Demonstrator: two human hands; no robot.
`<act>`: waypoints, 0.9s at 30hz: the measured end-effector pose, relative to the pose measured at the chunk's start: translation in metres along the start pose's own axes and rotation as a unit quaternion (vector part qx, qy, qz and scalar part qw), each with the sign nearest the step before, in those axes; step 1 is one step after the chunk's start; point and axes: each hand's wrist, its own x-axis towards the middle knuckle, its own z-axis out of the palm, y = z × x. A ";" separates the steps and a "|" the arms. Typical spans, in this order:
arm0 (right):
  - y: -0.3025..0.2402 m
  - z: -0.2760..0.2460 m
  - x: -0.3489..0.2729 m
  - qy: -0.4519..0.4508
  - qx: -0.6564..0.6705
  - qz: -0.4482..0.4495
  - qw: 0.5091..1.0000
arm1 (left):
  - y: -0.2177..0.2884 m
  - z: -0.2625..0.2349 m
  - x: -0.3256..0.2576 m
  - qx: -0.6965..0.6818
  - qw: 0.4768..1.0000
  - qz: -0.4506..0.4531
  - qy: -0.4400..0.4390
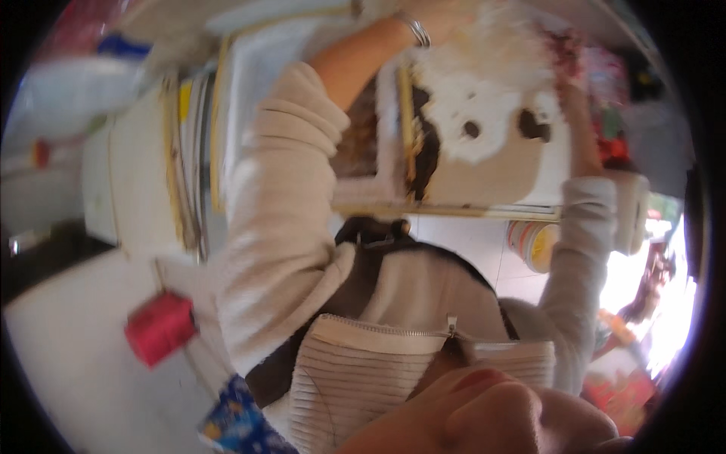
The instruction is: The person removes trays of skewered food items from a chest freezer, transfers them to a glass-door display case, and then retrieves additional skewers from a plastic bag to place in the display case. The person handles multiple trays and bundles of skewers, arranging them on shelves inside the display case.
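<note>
I hold a wooden frame with a tufted rug piece [484, 163] up in front of my chest; it shows fluffy white yarn with dark brown patches on beige backing. My left hand [446, 13], with a silver bracelet at the wrist, grips the frame's top edge. My right hand [569, 60] is blurred and grips the frame's upper right side; its forearm runs up along that edge. Both arms wear cream sleeves. The picture is motion-blurred.
Several flat frames or boards [193, 151] lean in a stack at the left. A red block [159, 327] lies on a white surface [68, 356], with a blue patterned packet [238, 424] nearer me. A round yellow-and-white tub [533, 244] stands on the tiled floor [469, 238].
</note>
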 end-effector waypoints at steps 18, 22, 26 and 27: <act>-0.072 0.263 -0.181 -0.181 -0.114 -0.261 0.941 | 0.015 0.075 -0.295 -0.150 0.744 -0.238 -0.605; -0.020 0.395 -0.146 -0.277 -0.299 -0.154 0.900 | 0.010 0.072 -0.321 -0.150 0.730 -0.203 -0.635; 0.054 0.478 -0.126 -0.339 -0.489 -0.083 0.799 | -0.011 0.041 -0.344 -0.144 0.746 -0.203 -0.618; 0.072 0.488 -0.124 -0.347 -0.542 -0.064 0.763 | -0.016 0.028 -0.349 -0.141 0.761 -0.212 -0.597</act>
